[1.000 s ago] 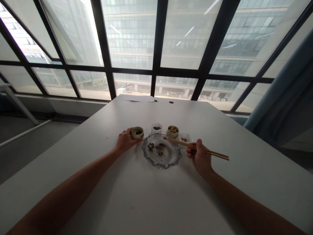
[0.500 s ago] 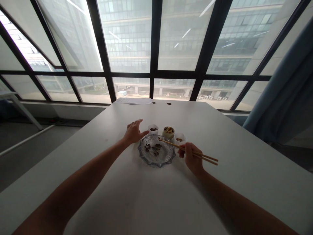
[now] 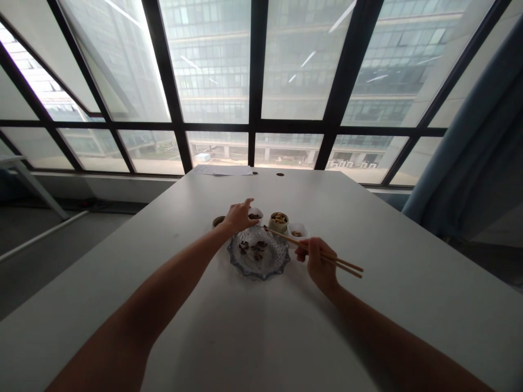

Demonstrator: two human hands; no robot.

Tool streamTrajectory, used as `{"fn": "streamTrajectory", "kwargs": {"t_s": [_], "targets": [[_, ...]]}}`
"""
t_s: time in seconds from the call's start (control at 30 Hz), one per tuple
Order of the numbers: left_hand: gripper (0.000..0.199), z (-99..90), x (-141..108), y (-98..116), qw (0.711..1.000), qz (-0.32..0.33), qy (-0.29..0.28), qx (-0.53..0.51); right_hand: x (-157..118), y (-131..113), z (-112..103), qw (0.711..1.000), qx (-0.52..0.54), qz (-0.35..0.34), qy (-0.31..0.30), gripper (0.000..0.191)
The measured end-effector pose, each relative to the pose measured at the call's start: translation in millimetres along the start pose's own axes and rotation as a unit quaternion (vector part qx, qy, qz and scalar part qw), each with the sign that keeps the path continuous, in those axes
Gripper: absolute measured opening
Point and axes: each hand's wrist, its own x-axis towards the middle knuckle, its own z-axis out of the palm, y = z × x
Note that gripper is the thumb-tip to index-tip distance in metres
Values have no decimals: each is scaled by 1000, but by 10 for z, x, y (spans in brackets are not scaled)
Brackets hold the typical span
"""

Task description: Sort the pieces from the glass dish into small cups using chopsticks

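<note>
My right hand (image 3: 321,260) is closed around a pair of wooden chopsticks (image 3: 345,265), whose tips reach left over the far rim of a scalloped glass plate (image 3: 272,267). At the tips is a small dark piece (image 3: 266,228). Several dark, dried-looking pieces (image 3: 257,246) lie in the plate. My left hand (image 3: 240,216), thumb and fingers apart, is at a white cup (image 3: 256,213) with dark bits inside; whether it touches the cup I cannot tell. Beside that stands a yellowish cup (image 3: 278,222) of pale brown pieces, then another white cup (image 3: 298,231) with a little in it.
A further small cup (image 3: 218,221) sits left of my left hand, partly covered by it. Papers (image 3: 223,170) lie at the far end of the white table (image 3: 196,326), near two round holes. Windows rise behind, and a blue curtain (image 3: 461,163) hangs at right.
My left hand has moved right to the white cup, uncovering the small cup on its left. My right hand stays nearly in place with the chopsticks. The view has shifted slightly.
</note>
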Motion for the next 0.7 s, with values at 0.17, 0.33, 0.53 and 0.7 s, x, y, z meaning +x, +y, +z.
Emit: {"fn": "streamTrajectory", "kwargs": {"t_s": [0.17,0.33,0.53,0.7], "targets": [[77,25,-66,-70,990,99,90,-34,139,3,43,986,87,79,117,63],[77,67,-110,-115,984,132,108,-59,165,-78,90,998,32,-27,56,52],[78,62,-110,-116,982,138,111,-69,364,-159,266,984,-79,-158,-33,46],[77,33,-122,-93,982,126,114,-79,558,-143,389,979,-117,-143,-90,48]]}}
